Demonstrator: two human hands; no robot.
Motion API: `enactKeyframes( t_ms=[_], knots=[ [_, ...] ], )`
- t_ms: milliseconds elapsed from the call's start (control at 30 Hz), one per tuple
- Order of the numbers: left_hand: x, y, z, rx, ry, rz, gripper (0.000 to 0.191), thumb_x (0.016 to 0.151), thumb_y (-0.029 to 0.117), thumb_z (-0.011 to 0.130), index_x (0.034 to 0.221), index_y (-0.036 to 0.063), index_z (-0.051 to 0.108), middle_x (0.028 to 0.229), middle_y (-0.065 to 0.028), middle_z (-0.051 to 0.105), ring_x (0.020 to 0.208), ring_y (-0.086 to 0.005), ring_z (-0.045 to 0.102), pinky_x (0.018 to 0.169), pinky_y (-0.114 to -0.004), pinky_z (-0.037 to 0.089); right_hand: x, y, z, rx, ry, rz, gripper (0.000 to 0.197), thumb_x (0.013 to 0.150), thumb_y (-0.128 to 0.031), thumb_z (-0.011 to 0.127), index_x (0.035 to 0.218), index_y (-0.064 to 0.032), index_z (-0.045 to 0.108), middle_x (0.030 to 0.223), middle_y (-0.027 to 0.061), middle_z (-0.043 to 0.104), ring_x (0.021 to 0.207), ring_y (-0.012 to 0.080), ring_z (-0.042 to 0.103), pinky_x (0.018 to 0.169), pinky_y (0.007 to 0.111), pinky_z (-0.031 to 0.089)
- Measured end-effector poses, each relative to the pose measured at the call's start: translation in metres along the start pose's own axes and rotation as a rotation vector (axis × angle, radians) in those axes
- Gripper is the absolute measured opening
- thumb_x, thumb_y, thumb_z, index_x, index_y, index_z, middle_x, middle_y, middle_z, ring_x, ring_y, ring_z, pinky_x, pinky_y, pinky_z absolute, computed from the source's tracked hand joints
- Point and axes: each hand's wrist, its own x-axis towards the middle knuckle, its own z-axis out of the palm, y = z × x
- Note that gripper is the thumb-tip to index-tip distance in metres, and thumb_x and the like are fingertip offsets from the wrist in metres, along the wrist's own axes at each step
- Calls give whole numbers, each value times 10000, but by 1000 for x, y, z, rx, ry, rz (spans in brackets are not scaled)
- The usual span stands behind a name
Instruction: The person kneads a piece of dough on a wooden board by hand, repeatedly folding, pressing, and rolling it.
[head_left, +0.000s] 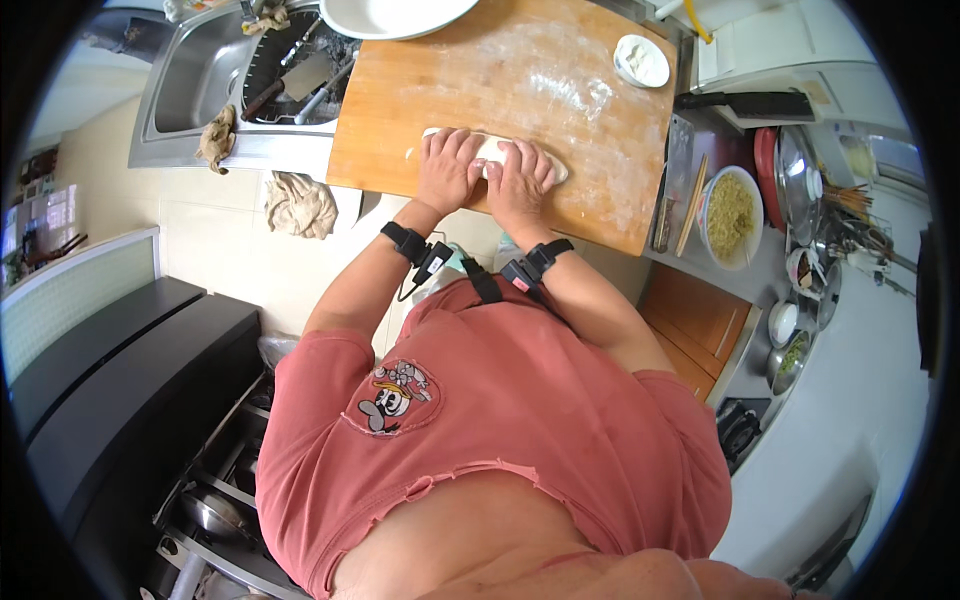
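A pale log of dough (491, 148) lies across the near part of a floured wooden board (450, 90). My left hand (448, 166) curls its fingers over the log's left part. Over the right part, my right hand (519, 178) grips it in the same way, with the two thumbs close together at the middle. Both ends of the dough stick out past my fingers; much of its near side is hidden under my palms. White flour is smeared over the board, thickest towards the far right.
A small bowl of white powder (642, 61) and a large white basin (397, 16) stand on the board. Right of it lie a cleaver (679, 154), chopsticks (691, 206) and a bowl of chopped yellow-green food (731, 214). At left is a steel sink (201, 79) with utensils beside it.
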Motion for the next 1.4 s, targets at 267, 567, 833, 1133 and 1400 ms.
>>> enactKeyframes(
  t_ms=[267, 567, 833, 1133, 1400],
  knots=[
    [42, -11, 9, 24, -151, -180, 354, 882, 334, 510, 1156, 130, 603, 1111, -99, 606, 1039, -300, 520, 917, -460, 345, 52, 24, 19, -137, -37, -128, 319, 821, -317, 581, 1067, -114, 577, 1103, 97, 535, 1100, 307, 441, 961, 492, 273],
    [71, -64, 2, -149, -282, -327, 534, 878, 510, 548, 1191, 79, 579, 1065, -182, 644, 1032, -372, 571, 910, -440, 435, 131, 41, 51, -193, 2, -46, 296, 872, -362, 551, 1024, -109, 579, 1045, 107, 587, 1040, 294, 481, 914, 467, 319],
    [46, -29, 2, -288, -368, -556, 591, 843, 502, 628, 1132, -11, 579, 972, -257, 656, 902, -385, 641, 811, -430, 497, 133, 130, 20, 440, -82, 290, 439, 953, -439, 456, 1066, -42, 605, 1051, 182, 625, 1012, 281, 578, 932, 374, 428],
    [-27, 15, -10, -456, -392, -745, 626, 822, 451, 668, 1171, -48, 523, 974, -265, 652, 943, -379, 646, 803, -397, 509, 96, 102, 1, 976, -369, 472, 325, 901, -363, 605, 944, -41, 609, 797, 61, 608, 689, 123, 553, 675, 284, 485],
    [-16, 26, -11, -478, -418, -704, 638, 817, 484, 658, 1165, -34, 524, 961, -240, 662, 904, -332, 665, 784, -394, 516, 71, 61, 26, 398, -260, 469, 349, 905, -332, 528, 936, -6, 651, 947, 183, 683, 887, 348, 656, 765, 403, 508]
  ],
)
